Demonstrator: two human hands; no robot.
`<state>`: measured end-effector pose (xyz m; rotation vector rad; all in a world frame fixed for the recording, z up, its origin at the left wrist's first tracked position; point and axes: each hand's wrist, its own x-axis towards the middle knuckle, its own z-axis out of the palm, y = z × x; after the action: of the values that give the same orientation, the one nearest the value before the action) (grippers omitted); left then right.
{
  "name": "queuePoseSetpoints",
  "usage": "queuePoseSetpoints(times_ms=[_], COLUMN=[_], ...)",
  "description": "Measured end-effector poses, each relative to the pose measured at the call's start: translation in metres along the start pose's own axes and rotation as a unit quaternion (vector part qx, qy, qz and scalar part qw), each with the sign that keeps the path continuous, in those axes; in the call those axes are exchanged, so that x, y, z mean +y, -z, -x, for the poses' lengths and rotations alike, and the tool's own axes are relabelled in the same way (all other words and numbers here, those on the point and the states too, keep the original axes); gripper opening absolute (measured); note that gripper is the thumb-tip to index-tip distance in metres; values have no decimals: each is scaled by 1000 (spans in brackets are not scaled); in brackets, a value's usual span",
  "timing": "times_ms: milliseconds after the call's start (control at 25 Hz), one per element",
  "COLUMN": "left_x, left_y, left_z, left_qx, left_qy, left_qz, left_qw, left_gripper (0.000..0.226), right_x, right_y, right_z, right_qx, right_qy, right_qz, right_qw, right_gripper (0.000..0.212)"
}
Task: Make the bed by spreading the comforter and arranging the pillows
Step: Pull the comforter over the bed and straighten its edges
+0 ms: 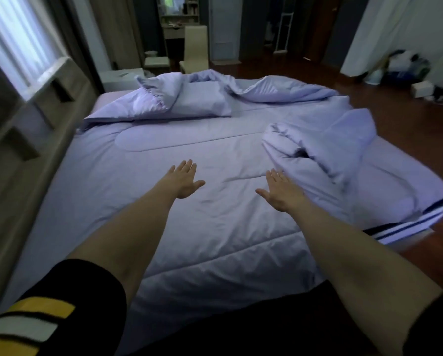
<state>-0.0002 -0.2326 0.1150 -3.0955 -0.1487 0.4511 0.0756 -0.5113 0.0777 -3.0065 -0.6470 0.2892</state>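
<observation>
A pale lilac comforter (189, 140) lies over most of the bed (395, 176). Its middle is flat, its far edge is folded back in a rumpled ridge (164, 98), and a bunched fold (315, 150) stands at the right. A pillow in the same colour (202, 98) shows among the far folds. My left hand (183, 179) reaches out flat over the comforter's middle, fingers straight. My right hand (282, 191) is flat too, fingers straight, right beside the bunched fold. Neither hand holds anything.
A wooden headboard with recessed shelves (35, 119) runs along the left under a bright window. Beyond the bed stand a cream chair (194, 47) and a dressing table. Dark wood floor (369, 80) lies to the right, with bags and boxes (410, 70) near the far wall.
</observation>
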Motion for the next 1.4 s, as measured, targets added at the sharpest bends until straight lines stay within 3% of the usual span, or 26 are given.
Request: queuePoseSetpoints(times_ms=[280,640,1120,1400], left_x=[151,279,419,499], left_y=[29,30,10,-29], left_z=[-100,-222,-375,-404], left_qx=[18,-8,-58,6], left_qy=[-80,-136,-126,-87], left_qz=[20,43,86,100], left_qw=[996,990,986,991], left_gripper=[72,76,84,88], right_x=[164,304,484,568], right_y=[26,23,7,-14], right_z=[-12,-49,-181,-259], right_qx=[9,-6,-66,-98], right_qy=[-75,-134,-113,-23], right_qz=[-8,-35,-27,41], right_qw=[997,990,991,994], right_gripper=[76,75,69,72])
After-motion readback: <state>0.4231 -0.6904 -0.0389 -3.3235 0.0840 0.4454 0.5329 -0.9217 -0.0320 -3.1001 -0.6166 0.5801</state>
